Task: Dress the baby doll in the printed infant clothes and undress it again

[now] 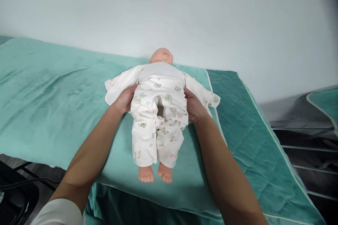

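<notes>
On its back on the teal bed cover lies a baby doll [161, 55], its feet pointing towards me. It wears white printed split-crotch trousers [144, 144], pulled up to the belly, and a white top [196, 88] that lies spread open at both sides, sleeves stretched out. At the waist on the left side, my left hand [126, 99] grips the trousers' edge, with its fingertips partly hidden by the cloth. Opposite it, my right hand [194, 106] holds the other side of the waist, its fingers tucked behind the fabric. Bare doll feet [155, 173] stick out of the trouser legs.
The smooth teal blanket [52, 105] covers the bed, with a darker quilted cover [248, 140] at the right. A white wall [169, 10] rises behind. A black chair [18, 193] stands at lower left, and metal bars [308, 147] show at right.
</notes>
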The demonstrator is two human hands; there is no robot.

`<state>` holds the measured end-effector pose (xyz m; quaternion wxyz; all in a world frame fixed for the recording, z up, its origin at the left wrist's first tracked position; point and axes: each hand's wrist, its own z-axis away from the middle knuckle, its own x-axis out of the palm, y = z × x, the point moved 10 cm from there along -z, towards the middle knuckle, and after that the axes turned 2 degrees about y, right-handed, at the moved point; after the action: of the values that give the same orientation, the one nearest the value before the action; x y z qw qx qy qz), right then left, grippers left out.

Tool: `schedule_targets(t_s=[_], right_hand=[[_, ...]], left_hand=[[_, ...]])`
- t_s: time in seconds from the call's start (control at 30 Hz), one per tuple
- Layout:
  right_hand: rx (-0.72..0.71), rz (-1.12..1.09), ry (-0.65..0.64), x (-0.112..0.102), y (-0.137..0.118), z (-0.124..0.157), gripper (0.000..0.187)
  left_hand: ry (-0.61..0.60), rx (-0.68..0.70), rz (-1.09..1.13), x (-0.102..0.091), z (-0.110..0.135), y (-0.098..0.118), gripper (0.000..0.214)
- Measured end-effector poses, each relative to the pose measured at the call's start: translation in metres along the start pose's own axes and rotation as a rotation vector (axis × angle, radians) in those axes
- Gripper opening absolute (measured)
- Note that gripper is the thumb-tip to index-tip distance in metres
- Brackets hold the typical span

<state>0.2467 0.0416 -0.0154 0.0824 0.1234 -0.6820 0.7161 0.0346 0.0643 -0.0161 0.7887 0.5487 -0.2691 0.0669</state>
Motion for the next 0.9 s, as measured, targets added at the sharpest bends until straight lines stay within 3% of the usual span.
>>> schedule_targets(t_s=[0.17,0.5,0.7,0.9], right_hand=[[0.019,0.014,-0.035,0.001,0.003,0.0,0.033],[0.059,0.006,-0.05,-0.005,0.009,-0.002,0.023],[0.016,0.138,-0.037,0.004,0.004,0.001,0.046],[0.0,0.15,-0.034,0.005,0.003,0.002,0.048]], left_hand=[[-0.018,-0.026,-0.006,0.002,0.001,-0.004,0.034],[0.067,-0.011,-0.056,-0.007,0.007,-0.003,0.028],[0.06,-0.015,-0.05,-0.004,0.005,-0.007,0.029],[0.062,-0.034,-0.038,-0.009,0.003,-0.011,0.03]])
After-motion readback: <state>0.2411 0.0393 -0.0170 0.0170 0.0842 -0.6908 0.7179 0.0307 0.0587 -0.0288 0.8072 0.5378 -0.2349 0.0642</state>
